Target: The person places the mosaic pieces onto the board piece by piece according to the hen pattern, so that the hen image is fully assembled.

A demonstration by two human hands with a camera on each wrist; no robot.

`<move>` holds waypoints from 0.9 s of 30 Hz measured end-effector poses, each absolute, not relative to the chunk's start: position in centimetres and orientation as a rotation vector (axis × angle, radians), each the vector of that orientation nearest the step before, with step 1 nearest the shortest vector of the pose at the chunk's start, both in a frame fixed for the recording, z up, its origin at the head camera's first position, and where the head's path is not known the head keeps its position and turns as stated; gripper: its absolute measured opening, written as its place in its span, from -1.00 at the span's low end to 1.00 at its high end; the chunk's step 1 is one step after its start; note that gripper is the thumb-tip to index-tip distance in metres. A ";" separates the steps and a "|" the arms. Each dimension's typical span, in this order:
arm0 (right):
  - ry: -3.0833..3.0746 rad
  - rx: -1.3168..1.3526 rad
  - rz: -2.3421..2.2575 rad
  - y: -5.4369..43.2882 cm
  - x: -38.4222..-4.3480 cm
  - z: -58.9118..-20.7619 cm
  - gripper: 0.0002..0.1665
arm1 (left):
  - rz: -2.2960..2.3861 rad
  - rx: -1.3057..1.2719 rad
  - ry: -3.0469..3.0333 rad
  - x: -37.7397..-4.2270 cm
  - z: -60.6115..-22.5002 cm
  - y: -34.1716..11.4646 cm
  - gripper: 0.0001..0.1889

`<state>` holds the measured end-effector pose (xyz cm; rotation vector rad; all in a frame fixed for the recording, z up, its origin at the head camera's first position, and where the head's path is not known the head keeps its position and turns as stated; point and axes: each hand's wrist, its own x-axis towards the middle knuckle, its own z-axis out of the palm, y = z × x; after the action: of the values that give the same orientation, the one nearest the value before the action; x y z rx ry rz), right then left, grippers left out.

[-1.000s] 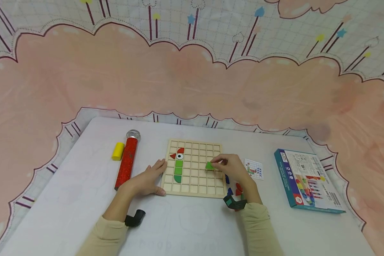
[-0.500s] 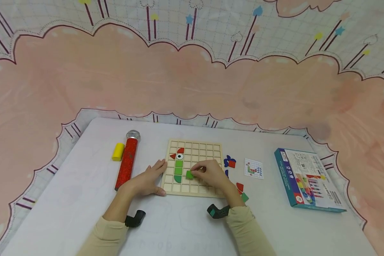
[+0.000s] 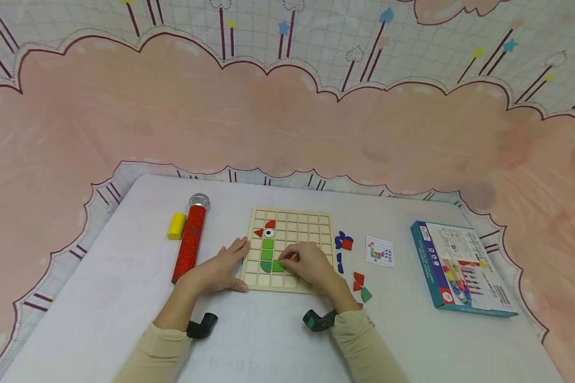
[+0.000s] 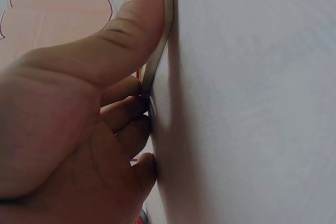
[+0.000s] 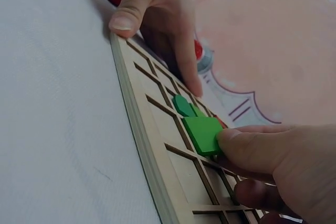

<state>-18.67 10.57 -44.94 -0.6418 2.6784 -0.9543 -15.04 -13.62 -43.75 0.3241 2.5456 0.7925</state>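
My right hand (image 3: 312,264) pinches a bright green square tile (image 5: 202,135) between thumb and fingers, in a cell of the wooden grid board (image 3: 297,217). In the right wrist view the tile sits tilted beside a dark green rounded tile (image 3: 265,266). Above that one, two green square tiles (image 3: 267,249) run up the column to a white eye tile (image 3: 269,233), with a red triangle (image 3: 259,233) on its left and a red quarter-round (image 3: 270,224) above. My left hand (image 3: 219,271) rests against the board's left side, fingers extended, thumb at the near corner.
Right of the board lie blue petal-shaped pieces (image 3: 340,263), a red square (image 3: 347,244), red pieces (image 3: 359,278) and a green piece (image 3: 366,294). Farther right are a pattern card (image 3: 379,251) and a box (image 3: 465,271). Left stand a red microphone (image 3: 189,242) and yellow cylinder (image 3: 176,226).
My right hand has carried the green square tile leftward across the board, down to the cell beside the dark green tile. The left hand has stayed at the board's edge.
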 end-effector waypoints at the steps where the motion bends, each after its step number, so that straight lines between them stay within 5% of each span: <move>1: 2.682 -0.644 -0.942 10.5 -18.6 -44.9 -0.93 | 0.792 0.330 2.547 -15.0 -43.7 -13.6 0.12; 27: 2.712 -0.739 -0.831 10.7 -18.5 -44.8 -0.89 | 0.814 0.326 2.541 -14.9 -43.3 -13.6 0.12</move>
<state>-18.47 10.66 -44.80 -0.7389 2.7119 -0.8309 -14.86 -13.64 -43.35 0.3257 2.5409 0.8137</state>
